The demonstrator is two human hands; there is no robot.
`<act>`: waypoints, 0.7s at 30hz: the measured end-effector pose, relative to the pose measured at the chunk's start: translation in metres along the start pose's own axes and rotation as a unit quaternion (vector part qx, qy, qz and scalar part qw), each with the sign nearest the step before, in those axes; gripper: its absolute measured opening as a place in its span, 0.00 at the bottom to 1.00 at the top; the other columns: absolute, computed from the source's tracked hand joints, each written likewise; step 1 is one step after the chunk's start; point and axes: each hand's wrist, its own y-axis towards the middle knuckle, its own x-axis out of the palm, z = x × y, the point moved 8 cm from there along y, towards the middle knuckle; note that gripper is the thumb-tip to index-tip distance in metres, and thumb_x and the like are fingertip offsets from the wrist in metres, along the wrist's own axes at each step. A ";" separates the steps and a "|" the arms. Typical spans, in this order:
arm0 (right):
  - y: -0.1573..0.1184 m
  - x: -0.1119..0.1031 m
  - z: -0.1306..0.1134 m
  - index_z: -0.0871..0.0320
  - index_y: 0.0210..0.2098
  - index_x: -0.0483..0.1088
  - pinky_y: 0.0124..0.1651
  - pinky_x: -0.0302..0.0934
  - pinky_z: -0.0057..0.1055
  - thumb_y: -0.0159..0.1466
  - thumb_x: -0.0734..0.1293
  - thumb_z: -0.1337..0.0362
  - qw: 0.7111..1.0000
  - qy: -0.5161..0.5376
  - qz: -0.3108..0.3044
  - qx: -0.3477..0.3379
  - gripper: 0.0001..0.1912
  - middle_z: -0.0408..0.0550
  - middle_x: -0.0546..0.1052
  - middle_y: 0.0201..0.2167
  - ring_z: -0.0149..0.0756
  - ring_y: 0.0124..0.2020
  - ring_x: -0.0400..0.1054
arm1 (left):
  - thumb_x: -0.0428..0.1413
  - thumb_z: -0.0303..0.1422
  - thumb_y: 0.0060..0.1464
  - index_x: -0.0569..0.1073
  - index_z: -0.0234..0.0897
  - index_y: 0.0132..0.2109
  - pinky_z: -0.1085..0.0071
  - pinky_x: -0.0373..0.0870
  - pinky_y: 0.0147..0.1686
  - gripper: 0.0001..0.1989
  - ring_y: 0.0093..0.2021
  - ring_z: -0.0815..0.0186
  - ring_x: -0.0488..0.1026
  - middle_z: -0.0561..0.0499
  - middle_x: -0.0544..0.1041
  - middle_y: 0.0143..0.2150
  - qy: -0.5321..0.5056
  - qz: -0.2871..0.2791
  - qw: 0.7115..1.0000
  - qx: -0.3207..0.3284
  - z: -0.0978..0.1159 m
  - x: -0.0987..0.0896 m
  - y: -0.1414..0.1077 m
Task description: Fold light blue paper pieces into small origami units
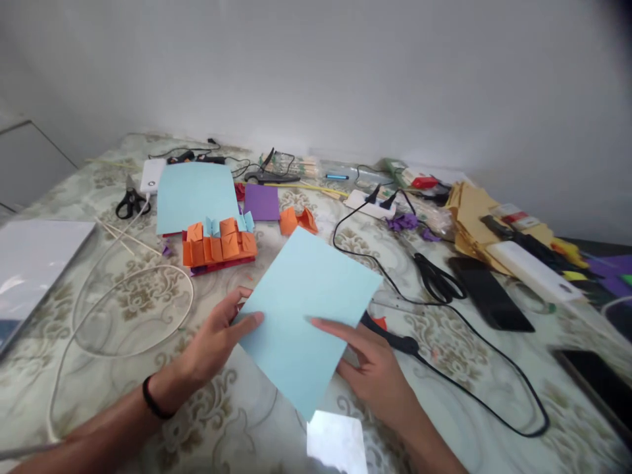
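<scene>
The left hand point(214, 339) has its grip on one edge of the blue paper point(316, 280); the right hand point(375, 362) holds another, likely so it won't flop.

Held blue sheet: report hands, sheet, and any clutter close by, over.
Left hand gripping left edge, thumb on top. Right hand on right edge, forefinger across face. Blue sheet shows no folds. Corded black tool beside right hand, partly hidden.
</scene>
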 end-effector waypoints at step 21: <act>-0.010 0.009 -0.019 0.52 0.41 0.84 0.36 0.75 0.35 0.55 0.78 0.44 0.991 0.091 -0.088 0.046 0.22 0.52 0.84 0.42 0.45 0.39 0.80 | 0.67 0.34 0.55 0.76 0.57 0.62 0.56 0.76 0.47 0.29 0.46 0.50 0.80 0.49 0.83 0.54 0.348 -0.153 0.900 0.213 0.048 0.026 -0.035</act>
